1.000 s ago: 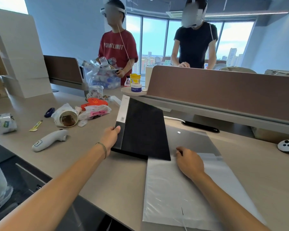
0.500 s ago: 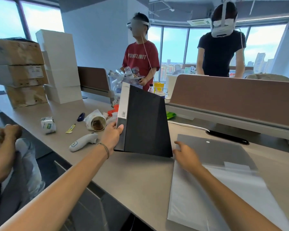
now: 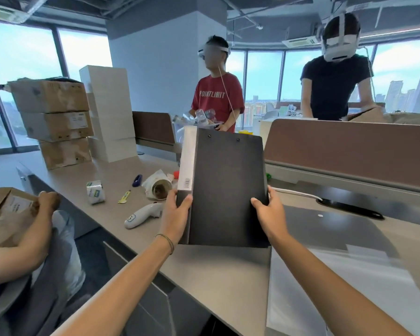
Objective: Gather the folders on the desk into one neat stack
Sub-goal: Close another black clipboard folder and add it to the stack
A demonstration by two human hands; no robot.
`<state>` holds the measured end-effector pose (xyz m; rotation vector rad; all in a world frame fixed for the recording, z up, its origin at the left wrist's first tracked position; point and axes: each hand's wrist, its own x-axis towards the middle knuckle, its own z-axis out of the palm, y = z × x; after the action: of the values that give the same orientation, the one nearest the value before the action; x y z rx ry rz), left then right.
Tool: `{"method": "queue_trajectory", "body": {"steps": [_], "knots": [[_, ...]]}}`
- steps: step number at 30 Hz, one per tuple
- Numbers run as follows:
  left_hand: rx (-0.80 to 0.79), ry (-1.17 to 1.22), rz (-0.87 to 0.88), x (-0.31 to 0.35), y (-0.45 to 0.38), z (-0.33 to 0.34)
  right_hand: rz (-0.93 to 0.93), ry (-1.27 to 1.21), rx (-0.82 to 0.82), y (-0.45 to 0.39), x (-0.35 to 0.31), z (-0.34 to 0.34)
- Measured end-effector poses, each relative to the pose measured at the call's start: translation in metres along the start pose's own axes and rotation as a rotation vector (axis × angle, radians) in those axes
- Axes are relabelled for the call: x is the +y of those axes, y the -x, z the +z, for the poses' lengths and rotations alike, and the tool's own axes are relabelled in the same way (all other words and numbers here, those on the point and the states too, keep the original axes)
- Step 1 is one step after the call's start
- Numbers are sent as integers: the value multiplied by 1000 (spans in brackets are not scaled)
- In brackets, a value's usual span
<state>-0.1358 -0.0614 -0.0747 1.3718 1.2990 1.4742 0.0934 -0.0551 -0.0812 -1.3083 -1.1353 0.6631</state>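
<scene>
A black binder folder point(image 3: 226, 187) with a white spine stands upright in front of me, lifted off the desk point(image 3: 218, 282). My left hand point(image 3: 176, 214) grips its lower left edge at the spine. My right hand point(image 3: 268, 212) grips its lower right edge. A grey folder point(image 3: 335, 229) lies flat on the desk to the right. A clear plastic sleeve folder point(image 3: 337, 294) lies in front of it and overlaps its near part.
A white controller point(image 3: 143, 214), a yellow cutter point(image 3: 124, 196), a tape roll point(image 3: 95, 191) and a bagged cup point(image 3: 158, 187) lie at left. Cardboard boxes point(image 3: 54, 122) stand at far left. A brown partition point(image 3: 349, 151) runs behind the desk. Two people stand beyond it; another person's arm point(image 3: 32, 238) is at left.
The black folder has risen from a tilt on the desk to upright. My right hand left the clear sleeve and took the folder's right edge. The camera view lifted.
</scene>
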Motion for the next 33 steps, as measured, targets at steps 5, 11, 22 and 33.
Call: {"method": "queue_trajectory", "body": {"steps": [5, 11, 22, 33], "knots": [[-18, -6, 94, 5, 20, 31, -61, 31, 134, 11, -10, -33], [-118, 28, 110, 1, 38, 87, -86, 89, 279, 33, -12, -100], [-359, 134, 164, 44, 118, 235, -159, 269, 536, 82, -16, -274], [-629, 182, 153, 79, 212, 376, -3, 482, 768, 146, -12, -444]]}}
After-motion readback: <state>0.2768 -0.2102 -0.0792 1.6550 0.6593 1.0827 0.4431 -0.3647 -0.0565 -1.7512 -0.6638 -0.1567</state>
